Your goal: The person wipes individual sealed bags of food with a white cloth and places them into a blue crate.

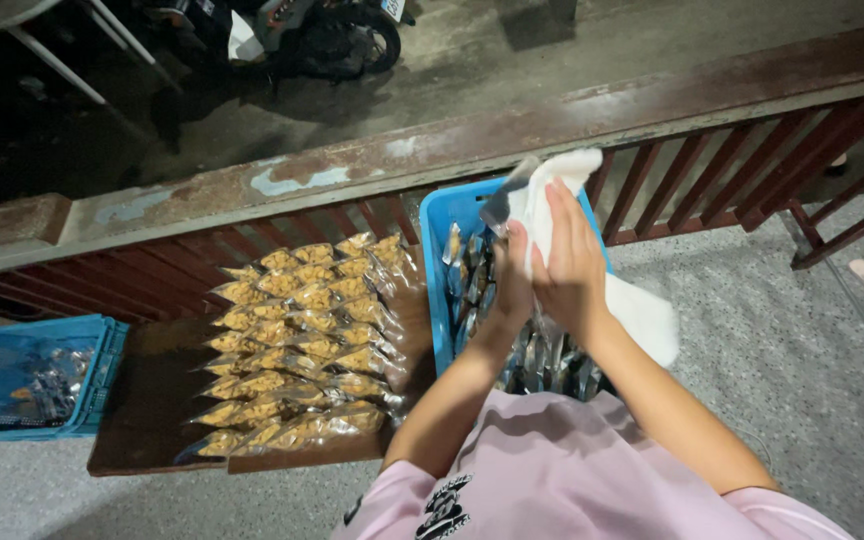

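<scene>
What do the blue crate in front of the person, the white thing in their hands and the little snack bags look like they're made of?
The blue slatted crate looks like moulded plastic, matte and even in colour. The white wipe held by both hands looks like soft cloth, since it folds and drapes. The clear snack packets look like thin glossy plastic film, glinting over the yellow contents.

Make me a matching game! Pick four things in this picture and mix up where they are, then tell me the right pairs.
Things:
1. white cloth
2. snack packets
3. small blue crate
4. motorbike

Places:
A. far down on the left side of the floor
B. laid in rows on the brown board
C. beyond the railing, on the lower ground
D. between both hands, above the big blue crate

Right pairs: 1-D, 2-B, 3-A, 4-C. The left hand and right hand press the cloth around a dark thing.
</scene>
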